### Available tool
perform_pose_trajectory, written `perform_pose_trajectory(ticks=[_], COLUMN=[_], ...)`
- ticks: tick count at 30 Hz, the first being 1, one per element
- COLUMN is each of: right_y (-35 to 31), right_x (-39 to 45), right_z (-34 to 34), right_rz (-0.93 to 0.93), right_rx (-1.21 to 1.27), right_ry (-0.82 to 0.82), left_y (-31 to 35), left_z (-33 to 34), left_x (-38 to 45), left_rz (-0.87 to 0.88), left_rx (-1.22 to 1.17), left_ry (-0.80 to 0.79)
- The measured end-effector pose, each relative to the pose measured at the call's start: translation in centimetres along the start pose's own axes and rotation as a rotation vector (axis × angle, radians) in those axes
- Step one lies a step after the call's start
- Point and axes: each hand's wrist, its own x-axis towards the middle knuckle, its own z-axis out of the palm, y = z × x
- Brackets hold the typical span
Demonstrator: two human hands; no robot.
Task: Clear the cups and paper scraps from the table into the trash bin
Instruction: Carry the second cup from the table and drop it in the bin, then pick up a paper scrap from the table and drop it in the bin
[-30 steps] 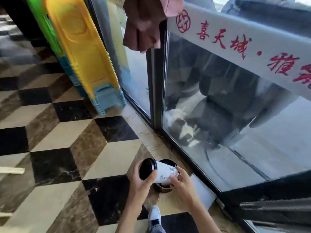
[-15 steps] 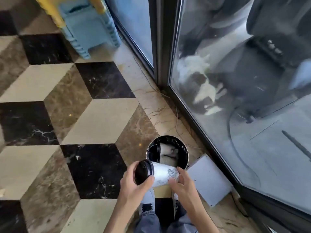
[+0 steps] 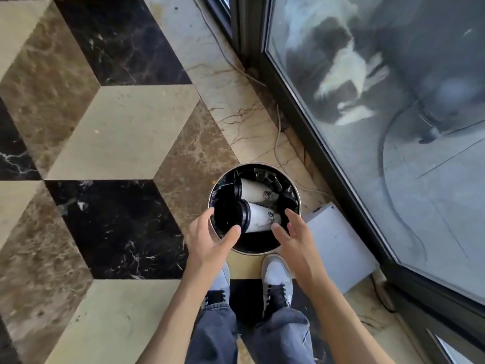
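Left hand [image 3: 210,241] and right hand [image 3: 294,236] spread wide, each grip empty, over trash bin [image 3: 295,189] containing two cups [image 3: 258,216]

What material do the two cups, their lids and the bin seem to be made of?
The two cups look like matte white paper, each with a small dark print. Their lids look like glossy black plastic. The bin has a shiny rim, probably metal, with a crinkled, glossy black liner, likely plastic film.

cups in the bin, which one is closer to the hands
The lower cup, lying on its side between the open left hand and right hand. The other cup lies beyond it, nearer the trash bin's far rim.
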Motion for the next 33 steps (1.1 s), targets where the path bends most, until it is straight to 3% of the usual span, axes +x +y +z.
perform_pose_trajectory(ticks=[5,11,17,23,27,33], right_y=[-6.6,-20.3,-36.3,-48.5,-52.6,-54.6], right_x=[-3.2,-11.7,-26.2,-42.8,-50.1,-55.4], right_z=[-1.2,-3.1,-5.8,-6.7,-6.9,-6.6], right_rz=[-0.100,-0.361,-0.702,-0.913,-1.046,-1.192], right_rx=[0.080,0.050,0.031,0.062,0.053,-0.015], right_ry=[0.009,0.018,0.028,0.027,0.039,0.019], left_y=[4.7,16.4,29.6,39.1,42.2,40.8], left_z=[-3.2,-10.8,-21.8,-32.5,-37.7,-42.5], left_x=[-2.1,-8.7,-21.3,-34.1,-40.1,-46.3], left_rz=[0.120,0.336,0.634,0.872,0.955,1.009], left_rx=[-0.099,-0.206,-0.302,-0.442,-0.493,-0.503], left_ry=[0.070,0.127,0.236,0.289,0.347,0.457])
